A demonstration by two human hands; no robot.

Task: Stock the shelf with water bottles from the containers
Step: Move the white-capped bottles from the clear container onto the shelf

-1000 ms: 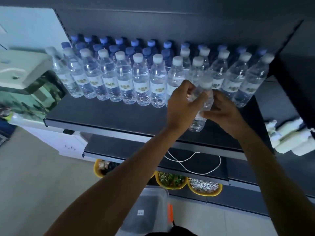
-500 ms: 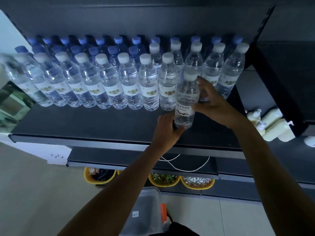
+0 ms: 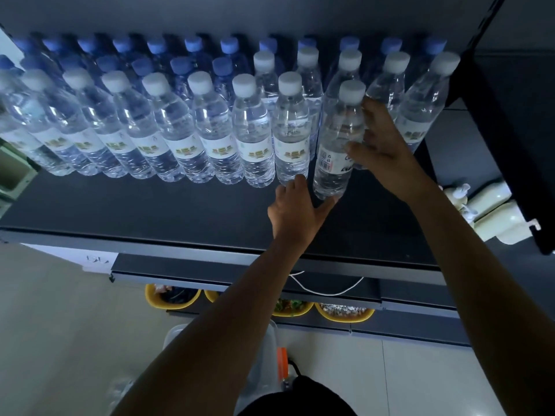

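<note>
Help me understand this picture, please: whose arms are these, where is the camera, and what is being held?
There is no machine here. A person works bare-handed, and the single camera sits on their head, looking forward and down, so both arms reach in from below. The dark shelf carries rows of water bottles, white-capped ones in front and blue-capped ones behind. The right hand holds one more water bottle by its side, thumb across the label, while the left hand touches its base. On the floor below stands a clear plastic container.
</note>
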